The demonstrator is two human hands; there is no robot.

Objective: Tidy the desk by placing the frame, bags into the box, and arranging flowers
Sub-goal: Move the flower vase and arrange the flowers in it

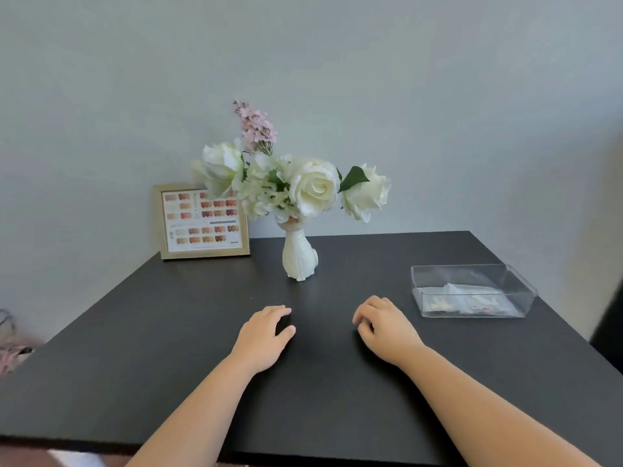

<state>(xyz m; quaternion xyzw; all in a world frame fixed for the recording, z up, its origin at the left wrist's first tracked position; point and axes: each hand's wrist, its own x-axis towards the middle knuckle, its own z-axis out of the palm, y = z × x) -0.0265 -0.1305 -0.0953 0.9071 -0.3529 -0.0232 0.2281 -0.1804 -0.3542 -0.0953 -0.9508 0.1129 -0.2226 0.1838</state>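
Observation:
A gold frame [202, 224] with a colour chart stands upright against the wall at the desk's back left. Right of it, a white vase [300, 257] holds white roses [315, 188] and a pink sprig [256, 124]. At the right, a clear plastic box [472, 289] contains small flat bags [468, 303]. My left hand [264, 335] and my right hand [386, 326] rest palm down on the black desk [151, 348] in front of the vase, fingers loosely curled, holding nothing.
A plain wall runs behind the desk. Pink and dark items [11, 352] lie beyond the desk's left edge. A dark shape [610, 332] stands off the right edge.

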